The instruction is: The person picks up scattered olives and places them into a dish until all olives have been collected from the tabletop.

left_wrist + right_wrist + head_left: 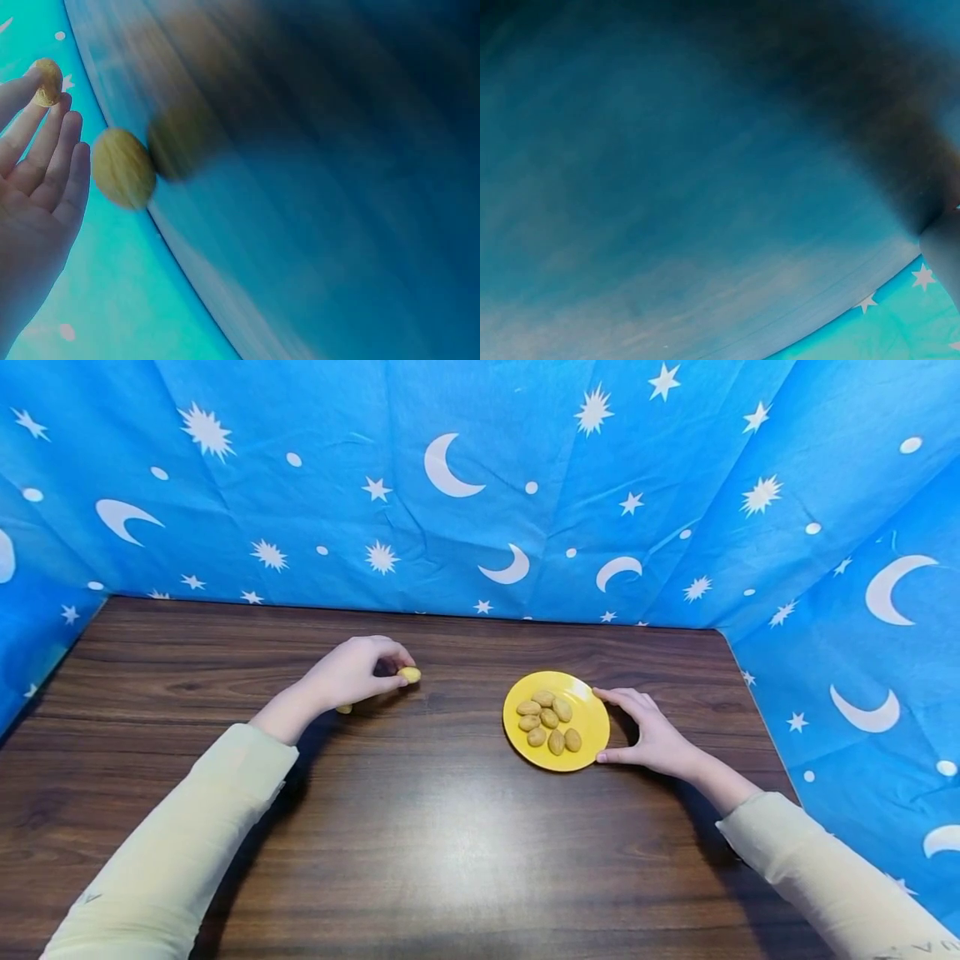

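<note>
My left hand [351, 674] pinches a small oval yellow-brown piece [409, 675] between thumb and fingertips, low over the tabletop. The left wrist view shows the same piece [48, 82] at the fingertips, its surface wrinkled like a nut or dried fruit. A second such piece [124, 169] lies on the table behind the hand, mostly hidden under the wrist in the head view. On the right, my right hand [651, 735] holds the rim of a yellow plate [592, 727], thumb at the near side and fingers at the far side. Several similar pieces [549, 717] lie on the plate.
The dark wood table [450, 860] ends at a blue cloth [390, 493] with white moons and stars, which hangs along the back and both sides. Only a sliver of the right hand [943, 255] shows at the right wrist view's edge.
</note>
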### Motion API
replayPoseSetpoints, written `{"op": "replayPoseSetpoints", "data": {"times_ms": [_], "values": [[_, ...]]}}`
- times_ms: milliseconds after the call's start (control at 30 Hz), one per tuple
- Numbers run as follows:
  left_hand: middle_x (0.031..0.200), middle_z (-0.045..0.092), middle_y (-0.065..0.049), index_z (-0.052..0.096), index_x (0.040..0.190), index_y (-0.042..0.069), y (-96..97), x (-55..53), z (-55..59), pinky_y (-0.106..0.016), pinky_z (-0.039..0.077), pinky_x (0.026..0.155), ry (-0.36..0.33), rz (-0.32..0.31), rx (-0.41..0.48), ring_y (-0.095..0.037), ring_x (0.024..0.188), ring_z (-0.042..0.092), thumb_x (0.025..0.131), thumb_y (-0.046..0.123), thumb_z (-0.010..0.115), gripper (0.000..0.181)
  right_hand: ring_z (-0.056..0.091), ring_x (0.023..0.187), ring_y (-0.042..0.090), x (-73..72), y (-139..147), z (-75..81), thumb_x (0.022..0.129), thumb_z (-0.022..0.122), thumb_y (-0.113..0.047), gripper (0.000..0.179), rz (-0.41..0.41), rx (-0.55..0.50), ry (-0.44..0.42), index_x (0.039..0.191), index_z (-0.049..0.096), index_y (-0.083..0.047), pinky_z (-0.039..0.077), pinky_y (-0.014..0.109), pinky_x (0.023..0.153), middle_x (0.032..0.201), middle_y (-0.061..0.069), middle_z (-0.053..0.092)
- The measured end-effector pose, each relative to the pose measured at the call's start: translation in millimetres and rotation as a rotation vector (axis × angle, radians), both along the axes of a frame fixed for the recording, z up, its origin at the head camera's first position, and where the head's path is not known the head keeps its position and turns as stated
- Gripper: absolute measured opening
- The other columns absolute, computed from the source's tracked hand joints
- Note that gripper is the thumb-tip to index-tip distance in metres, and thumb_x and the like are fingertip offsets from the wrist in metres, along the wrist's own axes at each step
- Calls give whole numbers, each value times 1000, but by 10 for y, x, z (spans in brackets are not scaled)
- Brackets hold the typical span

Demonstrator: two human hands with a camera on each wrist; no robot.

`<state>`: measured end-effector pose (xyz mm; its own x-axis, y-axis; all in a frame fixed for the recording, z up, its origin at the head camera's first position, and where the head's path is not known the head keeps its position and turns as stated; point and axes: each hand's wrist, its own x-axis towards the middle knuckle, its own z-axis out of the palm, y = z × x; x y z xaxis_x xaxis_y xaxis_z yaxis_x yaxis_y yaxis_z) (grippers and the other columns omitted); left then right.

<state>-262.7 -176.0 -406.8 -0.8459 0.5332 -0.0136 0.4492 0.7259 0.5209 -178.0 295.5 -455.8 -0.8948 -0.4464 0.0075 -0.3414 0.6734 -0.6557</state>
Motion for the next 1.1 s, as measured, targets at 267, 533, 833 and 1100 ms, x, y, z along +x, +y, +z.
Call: {"op": "replayPoseSetpoints", "data": {"times_ms": [267,533,833,1100], "values": [[112,74,-11,76,118,8,224,6,21,-48,54,95,-1,-31,16,-27,102,66,99,14,75,20,39,145,43,-2,-10,7,81,94,-23,94,2,2,3,160,45,-10,30,71,117,155,20,50],[112,75,-9,77,117,10,440,-37,29,-46,56,98,17,-84,26,-25,104,68,97,17,78,21,39,144,43,-24,-24,25,81,94,-23,94,6,8,14,160,45,-9,30,71,117,155,21,50],[112,75,-6,77,116,12,687,-79,43,-44,57,98,29,-136,5,-24,102,68,98,20,78,20,39,144,43,-20,-34,36,81,94,-24,94,5,10,7,160,45,-9,30,71,117,155,20,49],[115,74,-4,76,117,14,934,-88,84,-42,57,101,12,-177,23,-22,106,68,100,22,76,18,38,145,43,0,-17,-5,82,93,-23,93,-7,10,-5,160,45,-10,30,71,117,155,20,49]]}}
